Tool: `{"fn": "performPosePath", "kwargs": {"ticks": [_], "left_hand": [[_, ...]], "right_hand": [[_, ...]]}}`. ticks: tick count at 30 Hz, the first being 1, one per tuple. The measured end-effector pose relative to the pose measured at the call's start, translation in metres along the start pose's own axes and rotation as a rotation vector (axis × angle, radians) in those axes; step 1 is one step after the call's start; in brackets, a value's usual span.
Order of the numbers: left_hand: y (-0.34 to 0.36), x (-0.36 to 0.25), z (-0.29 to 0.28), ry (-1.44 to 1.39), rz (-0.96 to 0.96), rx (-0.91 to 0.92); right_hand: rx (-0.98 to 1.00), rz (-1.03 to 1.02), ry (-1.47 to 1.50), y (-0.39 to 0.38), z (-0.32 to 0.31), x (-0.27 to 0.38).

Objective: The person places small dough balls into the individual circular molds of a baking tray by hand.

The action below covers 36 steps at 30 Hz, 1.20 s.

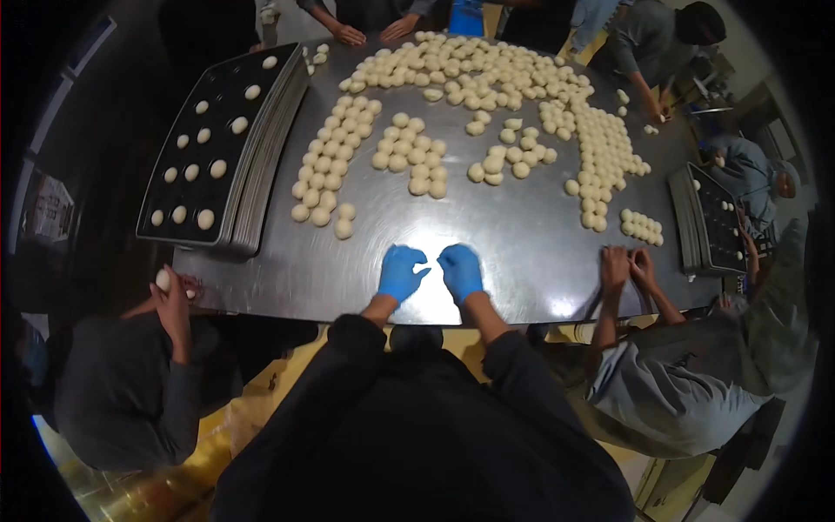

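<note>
My left hand (402, 272), in a blue glove, is just above the near part of the steel table (531, 274). Its thumb and forefinger curve apart with a gap between them. Facing it, a short distance away, my right hand (461, 271) wears a blue glove too; its fingers bend loosely toward the left. I make out nothing held in either, though strong glare whitens the space between them. Beyond my hands stand groups of round dough balls (409, 143). A small cluster (344, 228) of two dough balls is the nearest to my left hand.
A tall stack of black trays (193, 157) with spaced dough balls stands at the left; another tray stack (718, 217) is at the right. A large heap of dough balls (487, 70) covers the far side. Co-workers surround the table, one holding a dough ball (163, 279) at left.
</note>
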<state>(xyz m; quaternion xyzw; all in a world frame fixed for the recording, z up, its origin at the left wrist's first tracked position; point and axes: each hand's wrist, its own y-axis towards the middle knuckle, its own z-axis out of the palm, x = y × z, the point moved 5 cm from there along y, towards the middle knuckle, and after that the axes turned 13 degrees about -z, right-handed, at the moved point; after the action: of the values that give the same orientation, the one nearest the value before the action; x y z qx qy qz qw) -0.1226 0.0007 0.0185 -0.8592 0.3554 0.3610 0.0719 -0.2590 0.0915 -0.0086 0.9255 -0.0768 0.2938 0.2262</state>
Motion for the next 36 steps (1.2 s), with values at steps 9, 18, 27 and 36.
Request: {"fn": "performPosePath", "kwargs": {"ticks": [9,18,27,36], "left_hand": [[-0.024,0.012,0.014,-0.010,-0.039,0.080],[-0.056,0.011,-0.001,-0.008,0.050,-0.042],[-0.069,0.073,-0.006,-0.048,0.002,0.254],[-0.023,0.044,-0.040,0.006,-0.022,0.082]], "right_hand": [[0.004,0.030,0.079,-0.002,-0.008,0.034],[0.034,-0.068,0.042,-0.029,-0.014,0.038],[0.082,-0.097,-0.067,-0.058,-0.018,0.012],[-0.057,-0.097,-0.219,-0.009,-0.058,0.024]]}}
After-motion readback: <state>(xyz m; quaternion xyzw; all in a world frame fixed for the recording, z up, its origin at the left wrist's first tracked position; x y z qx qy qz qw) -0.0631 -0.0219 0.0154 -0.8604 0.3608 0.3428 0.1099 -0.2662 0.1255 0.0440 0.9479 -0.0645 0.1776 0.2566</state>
